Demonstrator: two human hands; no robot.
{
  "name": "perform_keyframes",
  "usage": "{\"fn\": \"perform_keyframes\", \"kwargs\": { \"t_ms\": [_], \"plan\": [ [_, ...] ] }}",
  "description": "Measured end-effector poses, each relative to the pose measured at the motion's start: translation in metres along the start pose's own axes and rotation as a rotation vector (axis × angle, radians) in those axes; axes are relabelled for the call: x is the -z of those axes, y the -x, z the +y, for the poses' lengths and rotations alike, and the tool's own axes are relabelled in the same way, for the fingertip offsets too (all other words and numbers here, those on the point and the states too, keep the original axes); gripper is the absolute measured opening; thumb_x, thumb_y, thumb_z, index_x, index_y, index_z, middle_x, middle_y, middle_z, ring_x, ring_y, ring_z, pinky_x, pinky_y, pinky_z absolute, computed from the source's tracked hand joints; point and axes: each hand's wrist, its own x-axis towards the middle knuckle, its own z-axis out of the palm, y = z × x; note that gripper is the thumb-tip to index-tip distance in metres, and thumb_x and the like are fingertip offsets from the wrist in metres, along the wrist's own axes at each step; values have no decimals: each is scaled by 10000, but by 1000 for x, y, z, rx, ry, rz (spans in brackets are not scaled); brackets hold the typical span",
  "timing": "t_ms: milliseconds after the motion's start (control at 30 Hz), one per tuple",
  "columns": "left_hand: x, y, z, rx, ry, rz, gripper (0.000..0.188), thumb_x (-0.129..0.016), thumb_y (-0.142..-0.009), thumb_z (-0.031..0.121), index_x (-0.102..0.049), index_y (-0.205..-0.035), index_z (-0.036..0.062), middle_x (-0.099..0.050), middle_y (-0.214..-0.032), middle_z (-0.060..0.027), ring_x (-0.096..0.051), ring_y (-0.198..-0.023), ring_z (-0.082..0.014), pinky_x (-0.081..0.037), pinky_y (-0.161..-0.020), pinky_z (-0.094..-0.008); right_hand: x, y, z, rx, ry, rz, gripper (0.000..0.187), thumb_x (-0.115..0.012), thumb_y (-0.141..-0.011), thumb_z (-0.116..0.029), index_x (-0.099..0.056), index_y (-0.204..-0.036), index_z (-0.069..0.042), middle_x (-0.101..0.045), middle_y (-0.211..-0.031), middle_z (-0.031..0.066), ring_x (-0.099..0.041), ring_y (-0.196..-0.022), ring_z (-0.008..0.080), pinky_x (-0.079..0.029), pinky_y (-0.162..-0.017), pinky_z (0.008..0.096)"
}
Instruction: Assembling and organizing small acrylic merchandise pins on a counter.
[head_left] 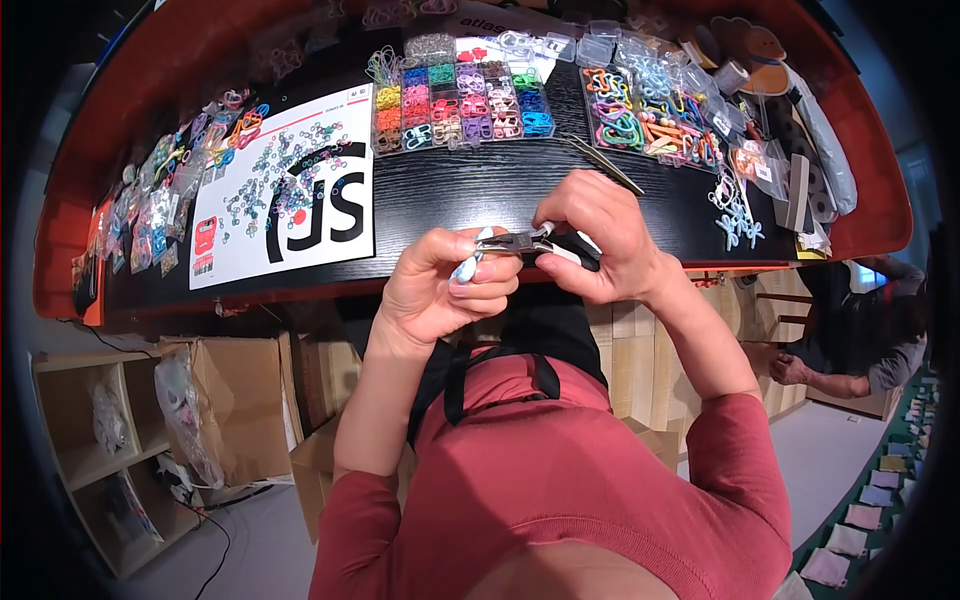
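My right hand (612,238) is closed around small pliers (522,242) with black handles, held level just in front of the table's near edge. Their metal jaws point left and reach the fingertips of my left hand (435,285). Between the thumb and fingers of that hand is a small light-blue and white piece (464,271). Its shape is mostly covered by my fingers, and a bit of it shows above the jaws. Whether the jaws are clamped on a part of it, I cannot tell.
A divided box (462,140) of colourful clips stands at the back middle, and another box (650,150) at the right. Tweezers (605,165) lie between. Small rings (290,185) cover a white sheet (230,255) at left. A person's hand (790,370) shows far right.
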Motion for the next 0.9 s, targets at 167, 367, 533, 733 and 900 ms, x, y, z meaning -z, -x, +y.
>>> {"fn": "perform_keyframes", "kwargs": {
  "t_ms": [167, 367, 533, 733, 900],
  "plan": [
    [6, 0, 2, 17, 21, -25, 257, -549, -927, 106, -566, -1151, -19, -484, -806, -56, -418, -601, -58, -348, -527, -198, -2, 2, 1, 8, -7, 15, 276, -765, -749, -229, -609, -891, -51, -574, -760, 83, -566, -672, 280, -432, -624, 379],
    [6, 0, 3, 28, 9, 36, 232, -569, -928, 116, -576, -1126, -4, -493, -813, -59, -409, -600, -57, -352, -546, -199, -6, 9, 5, 0, -20, 27, 257, -767, -749, -221, -624, -872, -48, -566, -724, 78, -561, -641, 279, -436, -607, 378],
    [-1, 2, -1, -168, -402, 153, 180, -630, -931, 170, -555, -994, 19, -517, -777, -38, -403, -600, -49, -348, -550, -200, -6, 9, 5, -16, -14, 20, 277, -752, -773, -224, -624, -931, -35, -584, -785, 101, -576, -683, 282, -445, -618, 377],
    [-11, -1, -10, -414, -670, 292, 167, -666, -919, 149, -564, -970, 28, -570, -801, -42, -481, -645, -55, -386, -579, -192, -9, 18, -7, -134, -32, 87, 324, -740, -801, -230, -614, -1010, -16, -614, -875, 128, -600, -747, 285, -478, -656, 377],
    [-13, -8, -14, -586, -754, 345, 126, -679, -912, 97, -587, -965, 29, -611, -895, -57, -525, -685, -60, -418, -603, -193, -20, 22, -16, -231, -31, 199, 335, -765, -779, -203, -624, -1008, -2, -631, -907, 129, -610, -765, 277, -497, -669, 369]
  ]
}}
